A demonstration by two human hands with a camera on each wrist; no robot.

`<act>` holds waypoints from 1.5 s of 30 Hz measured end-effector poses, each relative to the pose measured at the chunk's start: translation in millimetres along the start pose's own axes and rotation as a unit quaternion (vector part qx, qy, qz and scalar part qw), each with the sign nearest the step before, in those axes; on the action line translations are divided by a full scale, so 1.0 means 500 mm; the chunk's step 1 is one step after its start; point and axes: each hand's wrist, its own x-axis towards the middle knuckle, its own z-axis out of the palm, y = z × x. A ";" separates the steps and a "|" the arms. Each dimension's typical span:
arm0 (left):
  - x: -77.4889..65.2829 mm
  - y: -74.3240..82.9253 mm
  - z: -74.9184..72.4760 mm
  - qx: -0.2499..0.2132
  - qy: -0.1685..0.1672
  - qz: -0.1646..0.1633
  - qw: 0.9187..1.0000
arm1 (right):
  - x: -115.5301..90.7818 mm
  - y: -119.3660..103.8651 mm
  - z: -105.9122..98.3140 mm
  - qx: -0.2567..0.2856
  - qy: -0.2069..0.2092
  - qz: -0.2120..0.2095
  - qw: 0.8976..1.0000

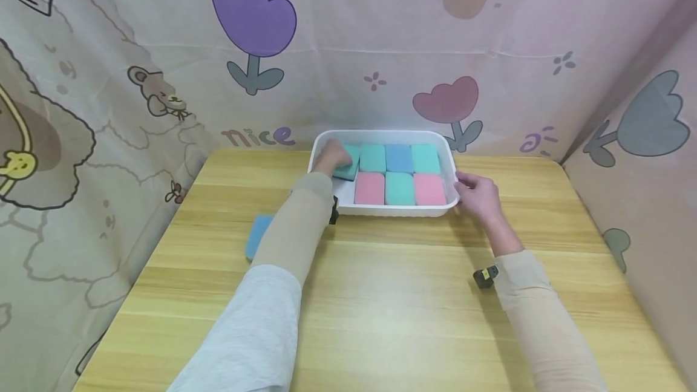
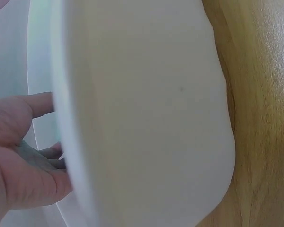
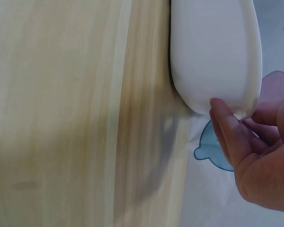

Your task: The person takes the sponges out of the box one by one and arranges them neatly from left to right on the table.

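Observation:
A white plastic tray [image 1: 400, 210] stands at the back of the table, holding sponges in two rows. My left hand [image 1: 332, 157] reaches over its left end and grips a green sponge [image 1: 348, 162] in the back left corner; that sponge sits slightly tilted. In the left wrist view the tray wall [image 2: 151, 104] hides most of the fingertips. At the right end, my right hand [image 1: 480, 197] holds the tray's rim between thumb and fingers, with fingertips [image 3: 218, 105] against the outer wall. Other sponges in the tray are pink [image 1: 370, 189], green [image 1: 399, 189] and blue [image 1: 399, 158].
A blue sponge [image 1: 257, 236] lies on the wooden table [image 1: 392, 307] left of the tray, partly covered by my left forearm. A printed cloth [image 1: 348, 29] hangs right behind the tray and along both sides of the table.

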 end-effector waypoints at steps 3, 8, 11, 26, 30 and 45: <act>-0.009 0.000 -0.004 0.010 0.006 0.008 1.000 | 0.000 -0.001 0.001 0.003 -0.002 -0.002 1.000; -0.018 0.001 -0.013 0.017 0.012 0.019 1.000 | -0.001 -0.001 0.002 0.004 -0.001 -0.001 1.000; -0.019 0.000 -0.018 0.009 0.017 0.025 1.000 | -0.002 -0.002 0.001 0.008 -0.003 0.002 1.000; -0.013 0.000 -0.035 -0.039 0.059 0.055 0.996 | -0.004 -0.002 -0.002 0.005 -0.004 -0.004 1.000; -0.018 -0.001 -0.040 -0.091 0.047 0.037 0.994 | -0.006 -0.003 -0.001 0.010 -0.007 -0.002 1.000; -0.063 -0.020 -0.083 -0.151 0.075 0.079 0.983 | -0.007 -0.002 -0.003 0.000 -0.010 -0.005 1.000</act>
